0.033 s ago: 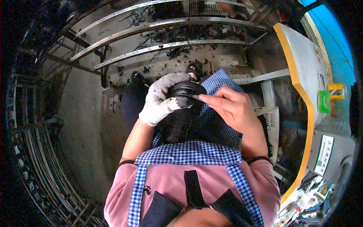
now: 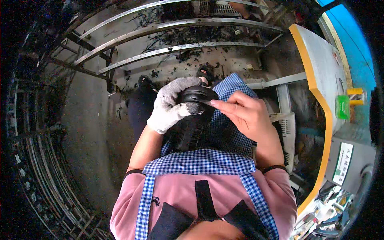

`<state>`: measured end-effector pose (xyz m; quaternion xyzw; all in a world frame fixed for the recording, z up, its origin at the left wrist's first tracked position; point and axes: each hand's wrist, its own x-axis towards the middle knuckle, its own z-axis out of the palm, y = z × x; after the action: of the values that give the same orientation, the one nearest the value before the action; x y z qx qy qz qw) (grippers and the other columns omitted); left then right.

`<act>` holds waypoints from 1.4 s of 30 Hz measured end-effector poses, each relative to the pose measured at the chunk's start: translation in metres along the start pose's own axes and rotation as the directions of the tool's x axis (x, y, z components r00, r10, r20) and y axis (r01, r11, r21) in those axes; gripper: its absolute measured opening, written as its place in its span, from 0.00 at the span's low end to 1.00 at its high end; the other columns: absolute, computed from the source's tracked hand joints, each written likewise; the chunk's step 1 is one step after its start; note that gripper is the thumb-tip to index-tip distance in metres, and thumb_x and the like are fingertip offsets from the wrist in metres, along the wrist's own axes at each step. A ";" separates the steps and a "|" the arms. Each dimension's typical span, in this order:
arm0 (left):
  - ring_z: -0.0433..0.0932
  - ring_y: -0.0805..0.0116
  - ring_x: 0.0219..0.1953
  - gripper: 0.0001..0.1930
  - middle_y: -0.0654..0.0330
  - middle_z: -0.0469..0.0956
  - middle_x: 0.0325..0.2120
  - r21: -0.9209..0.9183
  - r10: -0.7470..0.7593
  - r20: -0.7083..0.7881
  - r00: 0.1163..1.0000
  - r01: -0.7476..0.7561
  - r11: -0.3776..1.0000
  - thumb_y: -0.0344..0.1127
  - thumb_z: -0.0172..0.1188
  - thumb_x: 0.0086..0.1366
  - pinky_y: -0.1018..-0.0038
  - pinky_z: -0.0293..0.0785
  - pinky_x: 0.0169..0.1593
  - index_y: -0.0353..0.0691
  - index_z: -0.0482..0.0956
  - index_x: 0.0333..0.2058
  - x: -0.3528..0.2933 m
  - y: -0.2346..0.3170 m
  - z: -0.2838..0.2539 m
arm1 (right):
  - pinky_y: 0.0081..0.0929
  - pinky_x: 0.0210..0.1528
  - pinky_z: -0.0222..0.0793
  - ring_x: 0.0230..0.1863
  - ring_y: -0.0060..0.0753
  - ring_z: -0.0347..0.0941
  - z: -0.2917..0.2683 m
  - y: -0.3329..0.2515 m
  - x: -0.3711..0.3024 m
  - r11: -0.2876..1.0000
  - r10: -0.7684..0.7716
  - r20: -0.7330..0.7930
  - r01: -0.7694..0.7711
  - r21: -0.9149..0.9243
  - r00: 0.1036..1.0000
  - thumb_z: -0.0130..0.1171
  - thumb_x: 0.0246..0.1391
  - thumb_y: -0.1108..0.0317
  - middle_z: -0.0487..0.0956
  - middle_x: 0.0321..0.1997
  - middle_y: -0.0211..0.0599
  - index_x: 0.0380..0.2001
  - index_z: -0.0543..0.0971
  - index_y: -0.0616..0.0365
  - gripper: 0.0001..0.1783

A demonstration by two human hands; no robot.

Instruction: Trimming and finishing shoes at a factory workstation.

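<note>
A pale grey knit glove with a blackened thumb tip covers my left hand. Its fingers wrap round a black, rounded, grooved part, probably rubber or plastic, held above my lap. My bare right hand comes in from the right, thumb and index finger pinched together at that part's right edge. A thin light sliver shows by those fingertips; it is too small to name. Below the hands, a blue-and-white checked apron lies over my lap, with dark stains in its middle.
Metal rails run across in front of my feet, above a floor littered with black scraps. To the right stands a yellow-edged table bearing a green box and a grey case. Metal racks stand at left.
</note>
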<state>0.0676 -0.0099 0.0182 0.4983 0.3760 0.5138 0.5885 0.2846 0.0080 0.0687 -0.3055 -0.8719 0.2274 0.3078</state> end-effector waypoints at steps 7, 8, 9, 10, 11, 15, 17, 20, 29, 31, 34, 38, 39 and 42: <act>0.73 0.69 0.46 0.31 0.57 0.74 0.44 -0.014 0.009 0.025 1.000 -0.008 1.000 0.41 0.70 0.44 0.73 0.67 0.51 0.33 0.72 0.46 0.000 0.003 0.001 | 0.28 0.16 0.60 0.16 0.32 0.66 -0.001 -0.004 -0.002 0.996 0.030 -0.014 -0.031 -0.078 0.999 0.60 0.43 0.75 0.67 0.20 0.33 0.43 0.78 0.44 0.21; 0.73 0.69 0.46 0.31 0.57 0.74 0.44 -0.014 0.008 0.024 1.000 -0.008 1.000 0.41 0.70 0.44 0.73 0.67 0.51 0.33 0.72 0.46 0.000 0.003 0.001 | 0.28 0.20 0.66 0.21 0.32 0.70 -0.001 -0.005 -0.002 0.991 0.045 0.018 -0.042 -0.124 0.999 0.59 0.43 0.75 0.71 0.27 0.33 0.43 0.78 0.46 0.20; 0.73 0.69 0.45 0.31 0.57 0.74 0.43 0.005 -0.001 0.006 1.000 0.001 1.000 0.40 0.70 0.44 0.73 0.67 0.51 0.33 0.71 0.46 -0.001 0.003 0.000 | 0.28 0.25 0.72 0.25 0.33 0.74 -0.002 -0.006 -0.002 0.984 0.062 0.047 -0.053 -0.170 0.997 0.58 0.43 0.75 0.76 0.34 0.33 0.42 0.78 0.48 0.19; 0.73 0.69 0.45 0.31 0.57 0.74 0.43 0.024 -0.010 -0.012 1.000 0.010 1.000 0.40 0.70 0.44 0.74 0.67 0.51 0.33 0.71 0.47 -0.001 0.002 0.000 | 0.28 0.25 0.72 0.25 0.33 0.74 -0.001 -0.006 -0.003 0.984 0.063 0.046 -0.055 -0.170 0.997 0.58 0.43 0.75 0.76 0.34 0.33 0.42 0.78 0.48 0.19; 0.73 0.69 0.45 0.31 0.57 0.74 0.43 0.025 -0.011 -0.010 1.000 0.011 1.000 0.40 0.70 0.44 0.74 0.67 0.51 0.33 0.71 0.47 -0.002 0.002 0.001 | 0.28 0.24 0.72 0.25 0.33 0.74 0.001 -0.006 -0.004 0.981 0.055 0.046 -0.045 -0.187 0.997 0.58 0.43 0.75 0.75 0.33 0.32 0.42 0.78 0.48 0.19; 0.73 0.69 0.44 0.31 0.58 0.75 0.41 -0.063 -0.008 -0.037 0.999 0.006 0.998 0.39 0.70 0.44 0.74 0.67 0.50 0.32 0.70 0.47 -0.004 -0.003 0.000 | 0.26 0.22 0.71 0.22 0.32 0.72 0.004 -0.002 -0.004 0.990 0.018 0.021 -0.015 -0.140 1.000 0.58 0.42 0.75 0.74 0.31 0.31 0.42 0.78 0.47 0.20; 0.73 0.69 0.44 0.31 0.57 0.75 0.41 -0.015 0.003 -0.045 0.999 -0.003 1.000 0.39 0.70 0.44 0.74 0.67 0.50 0.32 0.70 0.47 -0.005 -0.003 -0.001 | 0.26 0.21 0.71 0.22 0.32 0.72 0.006 -0.003 -0.005 0.982 0.029 0.019 -0.025 -0.189 0.999 0.58 0.42 0.75 0.74 0.31 0.31 0.42 0.78 0.47 0.20; 0.73 0.69 0.45 0.31 0.57 0.75 0.42 -0.014 -0.071 -0.028 0.997 0.071 0.997 0.39 0.70 0.44 0.74 0.67 0.51 0.31 0.70 0.47 -0.004 0.002 -0.003 | 0.26 0.21 0.71 0.22 0.31 0.72 0.010 -0.003 -0.006 0.969 0.040 0.011 -0.036 -0.243 0.999 0.58 0.41 0.75 0.73 0.31 0.30 0.42 0.78 0.46 0.21; 0.73 0.68 0.45 0.32 0.56 0.75 0.43 -0.057 -0.039 -0.006 0.999 0.039 0.998 0.42 0.69 0.45 0.73 0.67 0.51 0.31 0.70 0.47 -0.004 0.002 -0.001 | 0.27 0.17 0.62 0.16 0.31 0.66 0.009 -0.005 -0.002 0.982 0.056 -0.029 -0.060 -0.181 0.998 0.59 0.41 0.77 0.66 0.20 0.33 0.42 0.79 0.45 0.21; 0.73 0.68 0.45 0.32 0.56 0.75 0.43 0.005 -0.013 -0.006 1.000 0.013 1.000 0.43 0.68 0.45 0.73 0.67 0.51 0.31 0.70 0.47 -0.004 0.000 -0.002 | 0.28 0.17 0.62 0.16 0.30 0.67 0.006 -0.005 -0.002 0.979 0.049 -0.017 -0.052 -0.198 0.999 0.59 0.41 0.76 0.66 0.19 0.33 0.42 0.79 0.45 0.21; 0.73 0.68 0.45 0.32 0.56 0.75 0.42 -0.053 -0.028 -0.006 1.000 0.027 0.998 0.43 0.68 0.45 0.73 0.67 0.51 0.31 0.70 0.47 -0.004 0.003 0.000 | 0.27 0.16 0.62 0.16 0.30 0.66 -0.006 -0.005 -0.005 0.972 0.060 0.021 -0.053 -0.230 0.998 0.59 0.41 0.77 0.66 0.19 0.32 0.41 0.79 0.44 0.21; 0.73 0.68 0.44 0.32 0.57 0.76 0.41 -0.051 -0.058 -0.011 0.998 0.057 0.997 0.43 0.68 0.45 0.73 0.67 0.52 0.31 0.70 0.46 -0.004 0.003 -0.002 | 0.27 0.17 0.62 0.16 0.30 0.66 -0.016 -0.006 -0.005 0.972 0.055 0.051 -0.041 -0.233 0.997 0.60 0.39 0.77 0.67 0.20 0.32 0.41 0.79 0.43 0.22; 0.73 0.68 0.45 0.32 0.57 0.76 0.42 -0.058 -0.056 -0.011 0.998 0.055 0.997 0.43 0.68 0.45 0.73 0.67 0.52 0.31 0.70 0.46 -0.004 0.003 -0.002 | 0.27 0.17 0.62 0.16 0.30 0.67 -0.017 -0.006 -0.005 0.969 0.056 0.053 -0.042 -0.243 0.997 0.60 0.39 0.77 0.67 0.20 0.32 0.41 0.80 0.43 0.22; 0.73 0.69 0.45 0.31 0.57 0.75 0.42 -0.060 -0.045 0.000 0.999 0.045 0.997 0.43 0.69 0.45 0.73 0.66 0.52 0.31 0.70 0.46 -0.003 0.003 0.000 | 0.27 0.17 0.62 0.16 0.30 0.66 -0.009 -0.007 0.000 0.962 0.029 0.038 -0.017 -0.274 0.999 0.60 0.38 0.76 0.67 0.20 0.32 0.40 0.80 0.43 0.22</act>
<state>0.0663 -0.0128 0.0205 0.4712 0.3721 0.5119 0.6144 0.2882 0.0048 0.0791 -0.3505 -0.8975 0.1148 0.2418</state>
